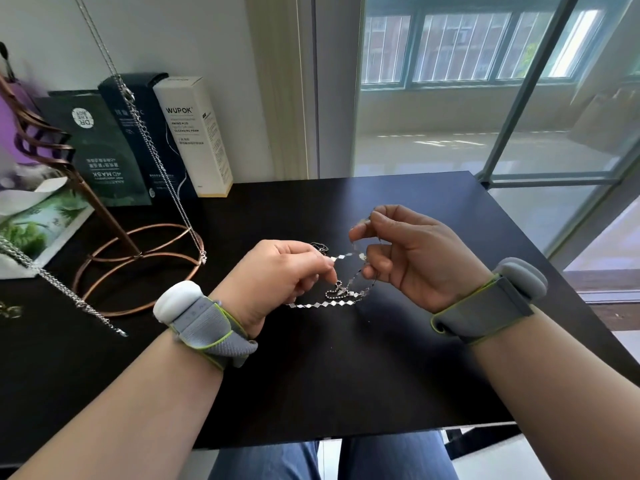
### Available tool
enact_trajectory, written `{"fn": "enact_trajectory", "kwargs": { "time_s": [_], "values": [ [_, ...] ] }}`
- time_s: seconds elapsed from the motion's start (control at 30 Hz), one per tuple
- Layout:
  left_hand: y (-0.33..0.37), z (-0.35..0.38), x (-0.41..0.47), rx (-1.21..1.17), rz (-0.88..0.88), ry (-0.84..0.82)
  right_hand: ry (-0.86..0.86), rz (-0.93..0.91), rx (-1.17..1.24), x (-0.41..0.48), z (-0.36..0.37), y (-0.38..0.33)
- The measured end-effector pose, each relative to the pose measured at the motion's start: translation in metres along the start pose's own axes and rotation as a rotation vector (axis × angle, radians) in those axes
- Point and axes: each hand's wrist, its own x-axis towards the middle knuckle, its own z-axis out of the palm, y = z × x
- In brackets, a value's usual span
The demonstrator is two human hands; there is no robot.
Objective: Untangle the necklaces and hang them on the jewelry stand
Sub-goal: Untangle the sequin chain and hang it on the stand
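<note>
**Working the knot loose above the desk**

I am watching both hands working just above the matte black desk (pixel 346 375), near its middle. The left hand (pixel 277 271) is pinching a silver necklace of flat diamond-shaped links (pixel 322 304) between thumb and forefinger, with the other fingers curled in. The right hand (pixel 408 251) is pinching the same strand higher up, its lower fingers curling round a further length. The strand is looping down between them. Its lowest run is lying on or just over the desk; I cannot tell which. A fine silver ball-bead chain (pixel 337 295) is crossing that run in a small bunch, and a thin dark chain (pixel 320 247) is showing just behind the left fingertips.

I am judging this to be the untangling step, partway through. The chains are not yet apart, and none of this bundle is on the copper wire jewelry stand with the ringed base (pixel 103 208), which is standing well apart at the left of the desk. A long silver ball chain (pixel 162 174) is hanging down beside it, its top out of frame, so some of the hanging looks done.

As I am reading it, the next move is calling for slack rather than pull. That means bringing the hands closer, finding where the bead chain is passing through the diamond links, and drawing one free end out. Tugging would likely tighten the bunch.
</note>
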Motion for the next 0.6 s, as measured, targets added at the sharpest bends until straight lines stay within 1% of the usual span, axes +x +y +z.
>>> {"fn": "enact_trajectory", "kwargs": {
  "time_s": [0.1,0.2,0.47,0.6],
  "values": [
    [0.000,0.001,-0.001,0.087,-0.008,-0.083,-0.023,0.015,0.010,0.000,0.000,-0.004],
    [-0.001,0.002,0.001,0.103,-0.011,-0.092,-0.062,0.034,0.005,0.000,0.002,-0.010],
    [0.003,0.008,0.003,-0.193,0.028,-0.015,-0.184,0.089,0.014,-0.004,0.005,-0.016],
    [0.004,0.011,0.004,-0.180,0.035,0.022,-0.217,0.099,0.002,-0.005,0.005,-0.018]
  ]
}}
